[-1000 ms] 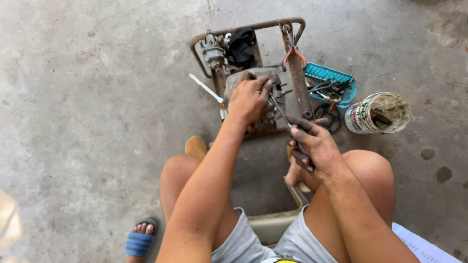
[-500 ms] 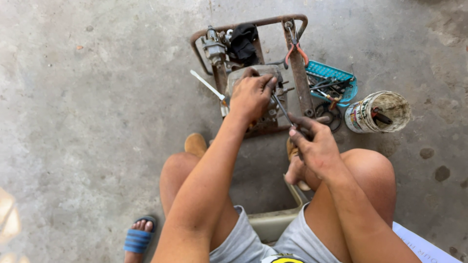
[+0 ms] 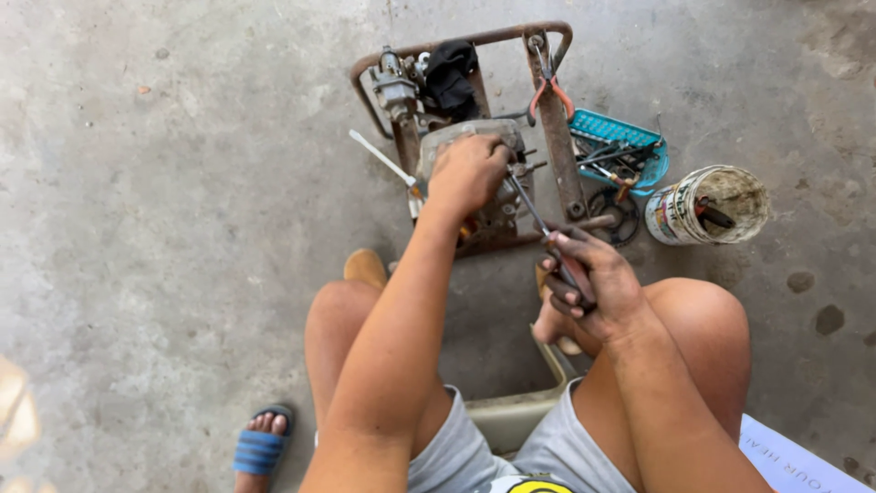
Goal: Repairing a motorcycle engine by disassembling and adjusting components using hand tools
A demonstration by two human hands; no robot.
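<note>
1. One small engine [image 3: 474, 183] in a rusty frame [image 3: 552, 128], upper centre of the frame: grimy, partly stripped, on bare concrete.
2. Left hand [image 3: 467, 172] clamped flat on the engine; it could shift if pressed unevenly.
3. Right hand [image 3: 593, 283] fisted round a screwdriver [image 3: 538, 215]; the tip could slip toward the left fingers.
</note>
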